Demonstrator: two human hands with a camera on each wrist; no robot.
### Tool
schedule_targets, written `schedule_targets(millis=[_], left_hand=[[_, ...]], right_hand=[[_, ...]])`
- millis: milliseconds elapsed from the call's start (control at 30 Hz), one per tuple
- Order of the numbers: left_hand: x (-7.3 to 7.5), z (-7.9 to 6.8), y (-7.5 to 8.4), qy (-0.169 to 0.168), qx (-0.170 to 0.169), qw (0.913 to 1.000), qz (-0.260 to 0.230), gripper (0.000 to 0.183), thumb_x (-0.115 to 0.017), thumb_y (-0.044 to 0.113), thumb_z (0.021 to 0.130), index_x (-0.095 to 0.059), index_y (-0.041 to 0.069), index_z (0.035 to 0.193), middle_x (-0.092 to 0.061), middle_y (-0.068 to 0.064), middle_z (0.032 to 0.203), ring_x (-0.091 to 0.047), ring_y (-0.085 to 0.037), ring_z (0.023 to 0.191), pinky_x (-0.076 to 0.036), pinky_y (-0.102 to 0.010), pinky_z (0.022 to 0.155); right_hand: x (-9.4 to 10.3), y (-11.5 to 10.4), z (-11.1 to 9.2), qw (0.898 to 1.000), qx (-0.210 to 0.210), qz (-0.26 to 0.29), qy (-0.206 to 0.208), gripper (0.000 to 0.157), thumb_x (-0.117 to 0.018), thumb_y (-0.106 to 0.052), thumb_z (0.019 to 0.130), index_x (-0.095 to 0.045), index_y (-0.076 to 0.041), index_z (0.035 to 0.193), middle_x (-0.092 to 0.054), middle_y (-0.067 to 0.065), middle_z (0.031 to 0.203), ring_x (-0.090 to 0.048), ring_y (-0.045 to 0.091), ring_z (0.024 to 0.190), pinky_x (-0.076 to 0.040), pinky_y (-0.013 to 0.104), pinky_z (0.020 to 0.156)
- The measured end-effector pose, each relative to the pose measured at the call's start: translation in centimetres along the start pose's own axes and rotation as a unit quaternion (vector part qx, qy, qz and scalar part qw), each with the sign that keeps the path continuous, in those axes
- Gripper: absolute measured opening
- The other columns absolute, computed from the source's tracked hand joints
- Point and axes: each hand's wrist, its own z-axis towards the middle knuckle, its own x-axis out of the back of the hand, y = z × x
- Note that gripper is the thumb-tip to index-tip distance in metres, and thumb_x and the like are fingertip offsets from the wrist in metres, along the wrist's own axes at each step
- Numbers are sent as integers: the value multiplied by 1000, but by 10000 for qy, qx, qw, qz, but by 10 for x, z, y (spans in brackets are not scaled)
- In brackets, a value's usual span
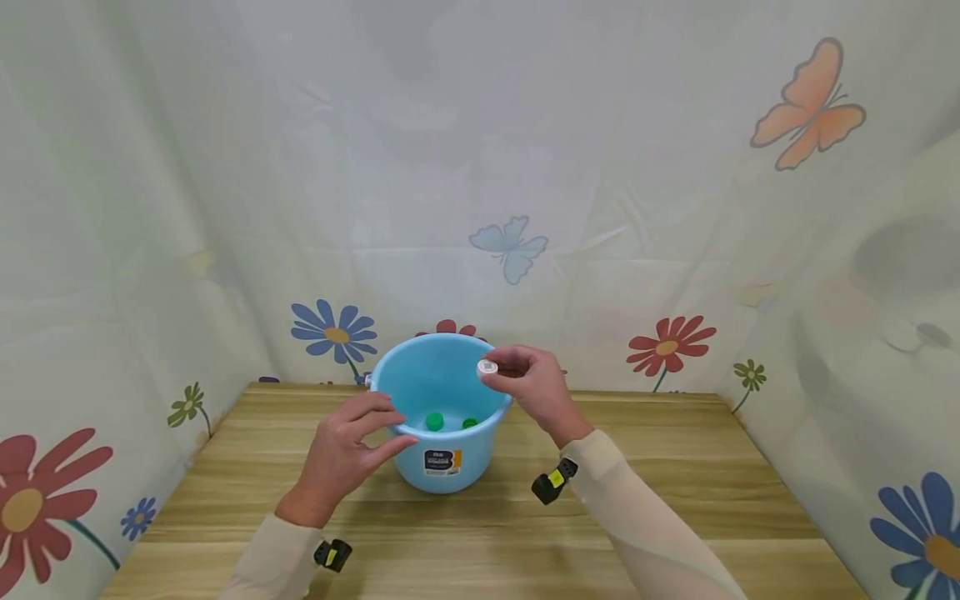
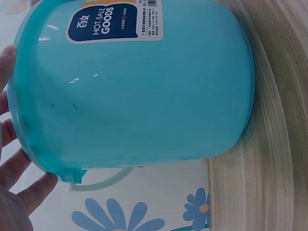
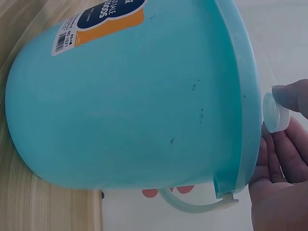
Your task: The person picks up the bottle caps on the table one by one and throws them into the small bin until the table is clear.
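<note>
A light-blue bucket (image 1: 444,450) with a printed label stands upright on the wooden table. My left hand (image 1: 347,450) holds its near-left rim, thumb on the outer side and fingers over the edge. Between thumb and fingers my right hand (image 1: 538,385) pinches a small white cap (image 1: 487,367), held over the right side of the rim. In the right wrist view the cap (image 3: 276,113) looks whitish and round, turned on edge just beyond the rim. Inside the bucket lie a green cap (image 1: 434,422) and a second green cap (image 1: 470,423), partly covered by the rim.
The wooden table (image 1: 630,500) runs to a pale curtain (image 1: 600,167) printed with flowers and butterflies, which also hangs at both sides. A pale bail handle (image 3: 192,206) hangs on the bucket's far side.
</note>
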Motion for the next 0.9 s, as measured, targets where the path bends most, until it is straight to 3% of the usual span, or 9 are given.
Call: schedule_targets(millis=[667, 900], left_hand=[[0, 1, -3, 26, -22, 10000, 7, 37, -96, 31, 65, -80, 14, 94, -75, 0, 102, -72, -22, 100, -63, -49, 90], [-1, 1, -4, 15, -45, 10000, 3, 39, -97, 30, 64, -80, 14, 95, -75, 0, 103, -72, -21, 100, -63, -48, 90]], right_hand=[[-7, -3, 3, 10000, 13, -23, 8, 31, -85, -26, 86, -76, -18, 115, -75, 3, 116, -71, 24, 104, -63, 38, 94], [-7, 0, 5, 9998, 69, -158, 39, 45, -87, -32, 83, -73, -18, 123, -74, 1, 124, -70, 26, 116, -60, 40, 102]])
